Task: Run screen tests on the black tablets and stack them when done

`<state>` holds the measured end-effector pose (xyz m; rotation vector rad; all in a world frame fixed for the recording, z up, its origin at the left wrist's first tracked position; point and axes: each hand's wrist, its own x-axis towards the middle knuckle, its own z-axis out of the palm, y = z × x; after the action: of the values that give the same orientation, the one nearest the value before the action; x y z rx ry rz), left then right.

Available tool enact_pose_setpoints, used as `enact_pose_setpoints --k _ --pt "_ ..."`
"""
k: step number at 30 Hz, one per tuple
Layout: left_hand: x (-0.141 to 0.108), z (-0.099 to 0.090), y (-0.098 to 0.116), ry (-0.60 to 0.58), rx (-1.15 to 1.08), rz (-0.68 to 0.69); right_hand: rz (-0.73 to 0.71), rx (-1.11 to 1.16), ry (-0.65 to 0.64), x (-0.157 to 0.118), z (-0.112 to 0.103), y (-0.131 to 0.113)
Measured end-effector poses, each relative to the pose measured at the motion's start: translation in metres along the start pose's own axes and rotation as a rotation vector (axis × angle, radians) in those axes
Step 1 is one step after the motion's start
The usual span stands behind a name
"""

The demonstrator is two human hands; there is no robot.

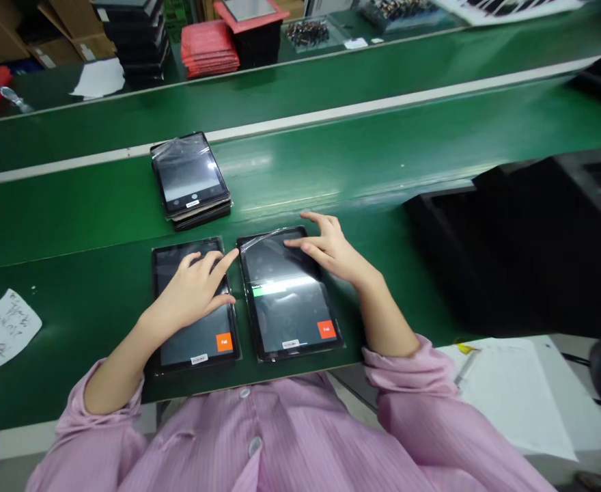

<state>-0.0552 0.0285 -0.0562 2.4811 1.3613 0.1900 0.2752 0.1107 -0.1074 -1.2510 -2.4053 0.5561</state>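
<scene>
Currently, from where I stand beside the green bench (85, 328), two tablets lie flat, side by side, near its front edge. Take the right tablet (285, 314) as the dial centre, twelve o'clock pointing away from the worker.

1. Left tablet (188, 348): at nine o'clock, just beside the centre unit. Its screen is dark, with an orange box marked "Fail" (223, 342) at its own five o'clock corner.

2. Right tablet: a second "Fail" box (326, 329) shows at its five o'clock corner; a green bar (268, 290) crosses toward nine. Clear film (262, 239) is wrinkled along the eleven o'clock edge.

3. Left hand (195, 290): above the left tablet, fingers spread and released, index fingertip pointing to the right tablet's ten o'clock edge. I cannot tell whether it touches.

4. Right hand (331, 249): over the right tablet's one o'clock corner, fingers extended and released, one fingertip over the glass. I cannot tell whether it presses.

5. Surroundings: a tablet stack (190, 178) sits between ten and eleven o'clock; red pouches (209, 48) lie farther out at eleven; black trays (526, 239) stand between two and three; white sheets (515, 396) lie at four; a handwritten note (11, 324) lies at nine, beyond the left tablet.
</scene>
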Motion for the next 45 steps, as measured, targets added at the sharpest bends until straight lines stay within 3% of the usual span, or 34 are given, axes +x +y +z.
enact_pose_setpoints --k 2,8,13,17,20,24,28,30,33,37,41,45 --pt "-0.001 -0.005 -0.002 -0.012 0.137 -0.02 -0.041 -0.002 0.025 -0.001 -0.002 -0.001" --pt "0.009 0.006 -0.02 0.009 0.251 0.027 0.099 -0.1 0.12 0.004 0.012 0.002" --pt "0.004 -0.01 -0.019 -0.015 0.211 0.131 -0.034 0.004 0.191 0.002 0.002 0.008" --pt "-0.001 -0.025 -0.032 0.1 0.265 -0.003 0.013 0.093 0.319 0.002 0.002 0.012" --pt "-0.003 -0.026 -0.049 0.157 0.293 -0.097 0.032 0.067 0.335 0.005 0.01 0.016" --pt "-0.003 -0.026 -0.064 0.167 0.231 -0.09 -0.033 0.05 0.315 0.008 0.019 0.018" --pt "0.014 -0.032 -0.073 0.28 0.037 -0.092 -0.048 0.034 0.305 0.009 0.019 0.016" --pt "0.029 -0.034 -0.077 0.236 -0.124 -0.115 -0.033 0.074 0.365 0.009 0.017 0.015" --pt "0.053 -0.034 -0.077 0.027 -0.304 -0.191 -0.001 0.176 0.51 0.009 0.015 0.014" --pt "0.072 -0.026 -0.068 -0.165 -0.236 -0.246 0.025 0.223 0.584 0.009 0.015 0.012" --pt "0.076 -0.021 -0.064 -0.167 -0.057 -0.247 0.012 0.224 0.56 0.009 0.017 0.009" --pt "0.07 -0.027 -0.066 -0.084 -0.009 -0.232 0.066 0.279 0.544 0.011 0.018 0.007"
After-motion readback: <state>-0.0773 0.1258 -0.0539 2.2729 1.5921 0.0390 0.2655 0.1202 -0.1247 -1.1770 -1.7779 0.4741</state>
